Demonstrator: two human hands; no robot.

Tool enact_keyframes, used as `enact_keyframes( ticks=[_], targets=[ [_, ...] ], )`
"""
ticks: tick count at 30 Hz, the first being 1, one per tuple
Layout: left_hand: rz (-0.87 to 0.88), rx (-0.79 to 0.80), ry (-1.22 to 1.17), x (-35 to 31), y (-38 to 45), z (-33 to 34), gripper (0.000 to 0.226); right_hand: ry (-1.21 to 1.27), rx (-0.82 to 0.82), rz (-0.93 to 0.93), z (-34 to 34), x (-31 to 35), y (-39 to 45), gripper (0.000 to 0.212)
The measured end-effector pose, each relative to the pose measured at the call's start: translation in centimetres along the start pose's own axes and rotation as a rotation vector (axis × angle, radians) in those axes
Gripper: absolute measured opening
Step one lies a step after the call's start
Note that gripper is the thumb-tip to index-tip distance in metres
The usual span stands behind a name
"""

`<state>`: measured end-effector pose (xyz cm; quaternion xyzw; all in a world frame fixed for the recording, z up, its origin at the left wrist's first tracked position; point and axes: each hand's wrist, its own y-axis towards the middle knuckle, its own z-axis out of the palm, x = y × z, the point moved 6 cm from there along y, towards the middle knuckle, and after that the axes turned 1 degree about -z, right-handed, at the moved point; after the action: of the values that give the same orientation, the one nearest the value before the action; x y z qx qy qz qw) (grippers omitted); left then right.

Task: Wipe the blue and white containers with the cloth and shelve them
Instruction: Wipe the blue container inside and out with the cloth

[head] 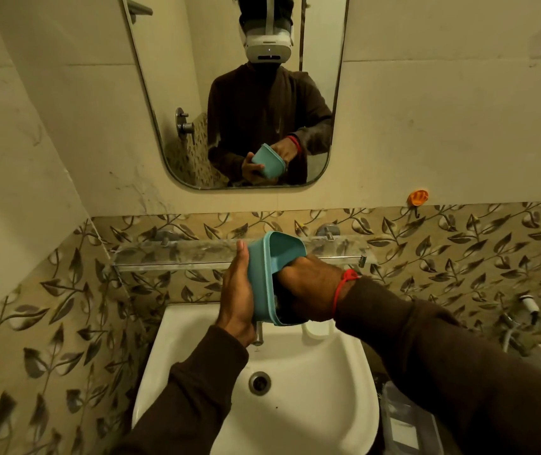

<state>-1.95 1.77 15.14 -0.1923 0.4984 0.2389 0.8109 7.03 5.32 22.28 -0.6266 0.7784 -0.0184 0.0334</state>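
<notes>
A blue container [259, 270] is held on its side above the white sink [344, 389], its open mouth turned to the right. My left hand [238, 297] grips its outer wall and base from the left. My right hand [308, 287] is pushed into the opening, fingers closed around something dark at the lower rim that looks like a cloth [284, 307], mostly hidden. A red thread circles my right wrist. No white container can be made out with certainty.
A clear glass shelf [177, 254] with a metal rail runs along the leaf-patterned wall just behind the container. A mirror [236, 103] hangs above it. The tap [257, 333] stands under my left hand. A clear box [407, 421] sits low at the right, beside the sink.
</notes>
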Motion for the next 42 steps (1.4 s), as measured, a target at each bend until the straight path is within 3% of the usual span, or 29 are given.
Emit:
enact_keyframes(
  ticks=[3,10,15,18,21,23,26,28,32,42],
  targets=[
    [-0.031,0.041,-0.075,0.6,-0.2,-0.1,0.074,0.266,0.046,0.018,-0.1,0.0,0.1,0.029],
    [-0.045,0.133,-0.257,1.2,0.3,0.1,0.073,0.953,-0.028,-0.043,-2.1,-2.4,-0.4,0.026],
    [-0.087,0.064,-0.448,1.8,0.2,-0.7,0.065,1.858,-0.352,-0.048,-3.3,-5.3,-1.0,0.033],
    [-0.108,0.107,-0.537,2.1,0.1,-1.0,0.065,2.069,-0.528,-0.072,-4.2,-6.7,-1.7,0.040],
    [-0.121,0.138,-0.565,2.2,0.1,-0.5,0.064,1.903,-0.689,0.022,-5.3,-6.9,-2.3,0.037],
    [-0.127,0.150,-0.581,2.2,0.1,0.0,0.063,1.469,-0.733,0.150,-6.0,-5.9,-3.0,0.033],
    [-0.143,0.150,-0.536,2.8,0.0,1.0,0.070,0.632,-0.565,0.199,-5.7,-2.5,-2.7,0.038],
    [-0.154,0.129,-0.482,3.5,-0.1,1.3,0.071,0.371,-0.355,0.174,-4.1,-0.2,-1.5,0.043],
    [-0.170,0.090,-0.373,4.2,0.0,0.9,0.072,0.362,-0.142,0.168,-1.7,1.0,-0.3,0.047],
    [-0.152,0.187,-0.454,3.2,0.4,0.0,0.066,0.411,-0.163,0.012,-1.5,1.2,-0.4,0.058]
  ],
)
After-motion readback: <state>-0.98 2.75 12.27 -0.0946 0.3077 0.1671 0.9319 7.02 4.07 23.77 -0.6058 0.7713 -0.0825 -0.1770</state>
